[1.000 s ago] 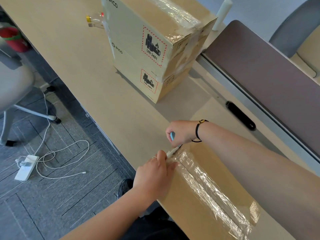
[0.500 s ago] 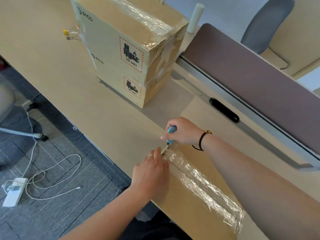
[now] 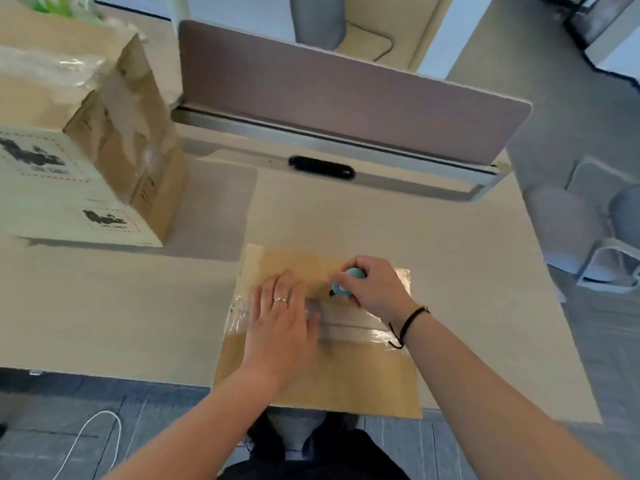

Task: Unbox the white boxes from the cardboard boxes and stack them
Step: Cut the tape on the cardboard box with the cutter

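- Step in hand, by my reading: opening the near cardboard box [image 3: 322,372], which lies flat at the front edge of the bench [image 3: 104,306] with its top seam under clear tape [image 3: 349,323].
- Right hand [image 3: 372,289] curled around a small blue cutter [image 3: 346,282], tip down on the tape line near the middle of the lid.
- Left hand [image 3: 280,327] flat, fingers straight, pressing on the lid left of the cutter; it grips nothing. Ring on one finger.
- No white boxes in sight; presumably inside, so none unboxed or stacked from this carton yet.
- Two more taped cardboard boxes [image 3: 86,161], stacked, stand at far left of the bench, well apart from the hands.
- Next move likely calls for drawing the cutter along the seam, shallow so the contents aren't scored, with the left-hand fingers kept off the blade's path; they sit close to it now.
- End tape over the edges may also need slitting before the flaps lift.
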`<state>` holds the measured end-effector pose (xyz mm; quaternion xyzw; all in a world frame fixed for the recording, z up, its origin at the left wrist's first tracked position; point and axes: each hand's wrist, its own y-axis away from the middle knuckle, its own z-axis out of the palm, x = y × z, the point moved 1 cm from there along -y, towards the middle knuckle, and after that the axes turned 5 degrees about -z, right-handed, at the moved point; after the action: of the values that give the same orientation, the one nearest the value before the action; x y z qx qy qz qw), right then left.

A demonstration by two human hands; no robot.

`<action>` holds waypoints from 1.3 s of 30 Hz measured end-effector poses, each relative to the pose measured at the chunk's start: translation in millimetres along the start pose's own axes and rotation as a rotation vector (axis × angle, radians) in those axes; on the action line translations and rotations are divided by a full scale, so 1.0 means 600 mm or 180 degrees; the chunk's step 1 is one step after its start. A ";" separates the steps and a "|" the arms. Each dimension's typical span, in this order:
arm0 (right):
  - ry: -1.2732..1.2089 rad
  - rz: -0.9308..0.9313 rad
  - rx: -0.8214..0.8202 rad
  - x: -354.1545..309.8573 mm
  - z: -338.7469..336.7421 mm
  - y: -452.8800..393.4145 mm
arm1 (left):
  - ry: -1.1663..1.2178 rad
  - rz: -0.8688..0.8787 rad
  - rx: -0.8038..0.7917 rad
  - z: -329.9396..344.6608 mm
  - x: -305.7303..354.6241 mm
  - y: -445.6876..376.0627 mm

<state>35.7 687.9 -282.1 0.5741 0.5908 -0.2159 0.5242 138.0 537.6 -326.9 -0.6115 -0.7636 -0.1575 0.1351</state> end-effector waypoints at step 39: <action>-0.1058 0.1913 0.1619 0.512 -0.145 0.243 | -0.0370 0.0559 -0.0424 0.124 0.256 0.077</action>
<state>199.2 937.1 -466.8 0.7891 0.2326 -0.2820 0.4936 149.2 714.2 -330.3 -0.6917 -0.7015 -0.1597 0.0629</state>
